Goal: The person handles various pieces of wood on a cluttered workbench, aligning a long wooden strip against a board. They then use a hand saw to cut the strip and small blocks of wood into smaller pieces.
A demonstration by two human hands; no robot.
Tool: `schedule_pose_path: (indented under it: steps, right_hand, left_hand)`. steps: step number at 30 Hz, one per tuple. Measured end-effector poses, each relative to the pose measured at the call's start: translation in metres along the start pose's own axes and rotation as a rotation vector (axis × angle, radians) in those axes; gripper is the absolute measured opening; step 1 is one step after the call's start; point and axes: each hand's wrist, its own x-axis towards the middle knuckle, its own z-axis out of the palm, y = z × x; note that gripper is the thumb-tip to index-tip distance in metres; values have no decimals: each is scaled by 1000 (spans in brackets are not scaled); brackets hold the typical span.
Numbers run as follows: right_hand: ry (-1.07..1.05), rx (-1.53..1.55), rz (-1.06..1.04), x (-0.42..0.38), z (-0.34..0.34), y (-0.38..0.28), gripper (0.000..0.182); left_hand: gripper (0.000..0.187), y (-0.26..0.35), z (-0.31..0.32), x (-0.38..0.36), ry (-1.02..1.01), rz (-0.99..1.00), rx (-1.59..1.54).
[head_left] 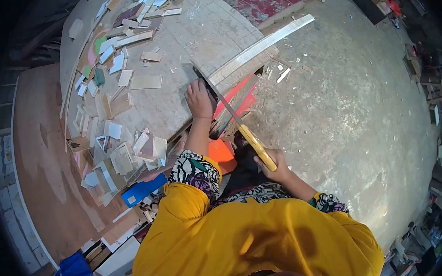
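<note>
My right hand (pixel 275 166) is closed round the yellow handle of a hand saw (pixel 251 142). The saw's long thin blade runs up and left, across the near end of a pale wooden strip (pixel 262 48). That strip slants away to the upper right over the worktable's edge. Beside the blade, at the table edge, my left hand (pixel 200 100) has its fingers bent over a dark edge; what they grip is hidden. Below the blade lie a red sheet (pixel 244 96) and an orange object (pixel 222 156) near my knees.
Many wood offcuts (pixel 133 36) are strewn over the worktable (pixel 178 49). Another heap of offcuts (pixel 123 157) lies nearer me, with a blue box (pixel 144 190) beside it. A brown board (pixel 40 152) is at left. Chips (pixel 284 75) dot the concrete floor (pixel 343 130).
</note>
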Motion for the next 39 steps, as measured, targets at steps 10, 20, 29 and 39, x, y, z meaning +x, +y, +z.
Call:
schedule_pose_path:
  steps: [10, 20, 29, 39]
  right_hand:
    - [74, 0, 27, -9, -5, -7, 16]
    - [15, -80, -48, -6, -1, -9, 17]
    - [-37, -86, -70, 0, 9, -22, 16]
    - [-12, 34, 41, 3, -10, -11, 16]
  left_hand:
    - [22, 6, -11, 4, -29, -38, -51]
    - [23, -3, -9, 1, -65, -37, -48]
    - [26, -28, -1, -11, -37, -28, 25]
    - [25, -10, -23, -9, -61, -59, -34]
